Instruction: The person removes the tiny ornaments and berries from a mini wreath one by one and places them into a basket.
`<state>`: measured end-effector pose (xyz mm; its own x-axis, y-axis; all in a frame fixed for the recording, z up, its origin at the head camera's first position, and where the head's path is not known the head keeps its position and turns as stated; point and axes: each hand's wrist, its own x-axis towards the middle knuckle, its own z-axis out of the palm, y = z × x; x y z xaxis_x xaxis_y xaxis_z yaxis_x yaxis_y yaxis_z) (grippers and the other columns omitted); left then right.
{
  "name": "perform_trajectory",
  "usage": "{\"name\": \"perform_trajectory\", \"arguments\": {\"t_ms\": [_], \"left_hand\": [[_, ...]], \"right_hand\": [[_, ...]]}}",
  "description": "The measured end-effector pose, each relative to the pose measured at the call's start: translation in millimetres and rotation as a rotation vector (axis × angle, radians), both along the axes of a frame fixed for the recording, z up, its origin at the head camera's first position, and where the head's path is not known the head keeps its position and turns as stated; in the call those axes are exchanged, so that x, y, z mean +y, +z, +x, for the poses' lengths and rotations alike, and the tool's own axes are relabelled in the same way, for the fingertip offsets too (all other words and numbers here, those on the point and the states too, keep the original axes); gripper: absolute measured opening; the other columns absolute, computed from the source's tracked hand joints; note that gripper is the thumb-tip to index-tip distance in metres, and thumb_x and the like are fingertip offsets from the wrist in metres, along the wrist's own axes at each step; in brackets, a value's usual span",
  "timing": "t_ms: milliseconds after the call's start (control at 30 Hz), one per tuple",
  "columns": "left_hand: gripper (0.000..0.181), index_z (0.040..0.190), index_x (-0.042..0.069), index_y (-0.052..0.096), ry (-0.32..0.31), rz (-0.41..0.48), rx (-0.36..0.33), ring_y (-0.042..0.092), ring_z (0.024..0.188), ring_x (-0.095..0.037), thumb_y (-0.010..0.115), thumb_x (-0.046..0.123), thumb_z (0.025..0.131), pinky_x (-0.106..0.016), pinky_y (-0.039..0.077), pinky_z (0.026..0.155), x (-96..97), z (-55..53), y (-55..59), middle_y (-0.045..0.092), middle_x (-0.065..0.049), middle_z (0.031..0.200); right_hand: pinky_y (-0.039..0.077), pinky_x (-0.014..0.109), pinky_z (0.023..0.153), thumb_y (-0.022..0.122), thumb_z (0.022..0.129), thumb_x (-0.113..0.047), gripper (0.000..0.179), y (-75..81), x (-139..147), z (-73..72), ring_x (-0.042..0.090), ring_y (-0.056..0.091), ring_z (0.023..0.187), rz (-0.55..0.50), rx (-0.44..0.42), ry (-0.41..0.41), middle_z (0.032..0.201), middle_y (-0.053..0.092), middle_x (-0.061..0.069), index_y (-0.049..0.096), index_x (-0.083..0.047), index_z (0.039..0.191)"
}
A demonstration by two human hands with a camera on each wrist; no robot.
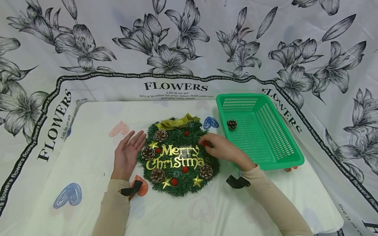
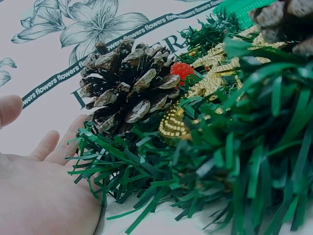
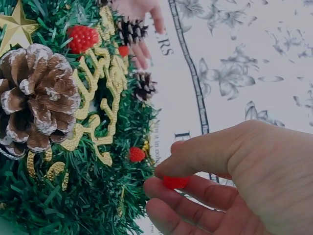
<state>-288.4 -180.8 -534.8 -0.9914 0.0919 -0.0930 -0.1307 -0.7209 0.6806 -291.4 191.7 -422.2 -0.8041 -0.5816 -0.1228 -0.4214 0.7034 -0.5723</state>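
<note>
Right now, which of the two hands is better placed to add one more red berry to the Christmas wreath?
Probably the right hand: it pinches a red berry by the right side of the Christmas wreath. The left hand, by the left side, holds nothing.
</note>
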Motion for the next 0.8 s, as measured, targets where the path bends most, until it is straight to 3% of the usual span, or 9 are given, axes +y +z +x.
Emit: {"name": "perform_trajectory", "arguments": {"t_ms": [433, 800], "left_hand": [[0.064, 0.163, 0.008, 0.012, 0.006, -0.01, 0.0, 0.024, 0.156, -0.035, 0.037, 0.036, 0.111, -0.043, 0.029, 0.131, -2.2, 1.3, -2.0, 0.033, -0.016, 0.164], [0.063, 0.163, 0.009, 0.012, 0.0, -0.011, 0.003, 0.024, 0.156, -0.035, 0.037, 0.036, 0.111, -0.042, 0.03, 0.131, -1.0, 0.4, -2.8, 0.033, -0.016, 0.165]], "right_hand": [[0.058, 0.036, 0.084, 0.058, 0.095, 0.007, 0.032, 6.2, 3, -0.2, 0.023, 0.063, 0.102, -0.065, 0.049, 0.021, 0.119, 0.069, 0.015, 0.068, -0.003, 0.123], [0.056, 0.027, 0.073, 0.061, 0.099, -0.003, 0.023, 10.8, 5, -0.3, 0.015, 0.061, 0.092, -0.126, 0.055, -0.001, 0.109, 0.07, 0.013, 0.07, -0.006, 0.119]]}}
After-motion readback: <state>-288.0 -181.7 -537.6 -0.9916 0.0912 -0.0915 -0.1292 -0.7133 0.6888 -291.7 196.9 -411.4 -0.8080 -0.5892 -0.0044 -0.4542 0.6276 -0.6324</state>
